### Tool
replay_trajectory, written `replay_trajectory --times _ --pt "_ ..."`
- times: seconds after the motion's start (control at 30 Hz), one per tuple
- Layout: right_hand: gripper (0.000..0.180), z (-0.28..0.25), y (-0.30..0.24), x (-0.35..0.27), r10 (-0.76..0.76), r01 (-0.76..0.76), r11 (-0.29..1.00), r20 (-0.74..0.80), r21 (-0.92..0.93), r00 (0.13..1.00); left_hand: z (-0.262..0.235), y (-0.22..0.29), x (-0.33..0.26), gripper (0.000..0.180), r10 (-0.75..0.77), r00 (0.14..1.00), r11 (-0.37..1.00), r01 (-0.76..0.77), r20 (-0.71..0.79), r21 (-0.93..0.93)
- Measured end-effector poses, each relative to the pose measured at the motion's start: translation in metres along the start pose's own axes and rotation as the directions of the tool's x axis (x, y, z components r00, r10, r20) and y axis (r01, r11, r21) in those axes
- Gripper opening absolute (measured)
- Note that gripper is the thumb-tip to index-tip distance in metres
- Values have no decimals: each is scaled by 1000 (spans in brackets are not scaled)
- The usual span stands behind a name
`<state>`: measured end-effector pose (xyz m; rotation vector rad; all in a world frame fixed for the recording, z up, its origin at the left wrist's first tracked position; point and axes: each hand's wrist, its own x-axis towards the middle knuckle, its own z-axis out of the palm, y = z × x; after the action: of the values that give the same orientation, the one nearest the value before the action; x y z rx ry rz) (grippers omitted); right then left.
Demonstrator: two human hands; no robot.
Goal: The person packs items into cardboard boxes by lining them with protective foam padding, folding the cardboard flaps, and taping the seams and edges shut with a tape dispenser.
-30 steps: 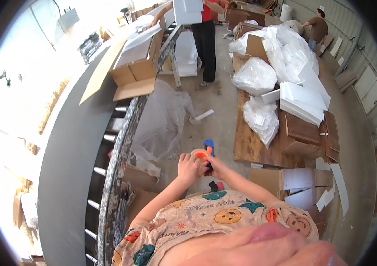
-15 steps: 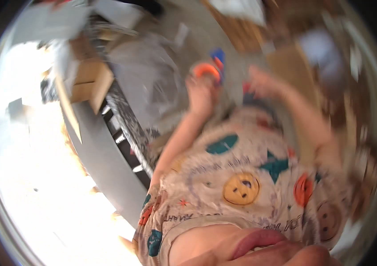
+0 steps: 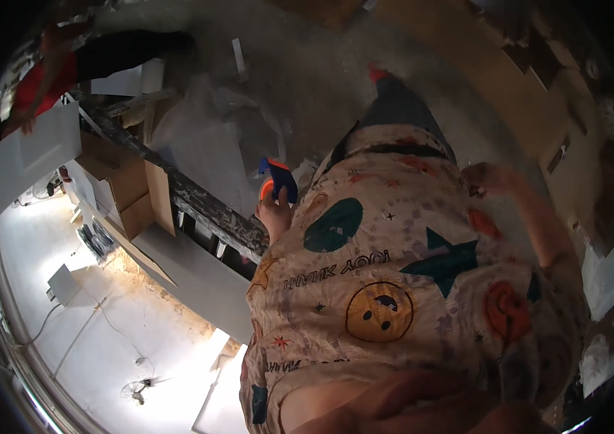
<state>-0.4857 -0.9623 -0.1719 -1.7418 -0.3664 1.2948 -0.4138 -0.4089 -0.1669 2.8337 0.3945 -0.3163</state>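
Note:
At my left side, near the table's edge, my left hand is closed around a blue and orange hand-held tape dispenser. Its orange, ring-like part faces the table and its blue body stands above my fingers. My right hand hangs beside my right hip, the elbow bent. Its fingers are dim and partly turned away, so their state and anything in them cannot be made out. A patterned shirt covers most of the middle of the view.
An open cardboard box stands on a grey table to my left. Beyond it, a person in red touches a pale flat panel. Clear plastic sheeting lies past the table; large cardboard is at the right.
My left hand has come down and left toward the table with the tape dispenser. My right hand has drawn back toward my hip. The view has turned, and the person in red shows more.

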Motion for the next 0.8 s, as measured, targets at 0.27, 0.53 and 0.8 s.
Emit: replay_trajectory --times 0.27,0.53,0.8 --pt "31 -9 109 58 -266 225 900 -63 -374 962 -1 64 54 33 269 906 946 -313 -327 -88" --pt "26 -69 134 119 317 -421 664 -277 -618 907 5 108 40 28 227 894 940 -305 -386 -152" --pt "26 -171 37 160 167 -413 777 -476 -476 863 -1 99 32 30 136 935 953 -214 -327 -215"
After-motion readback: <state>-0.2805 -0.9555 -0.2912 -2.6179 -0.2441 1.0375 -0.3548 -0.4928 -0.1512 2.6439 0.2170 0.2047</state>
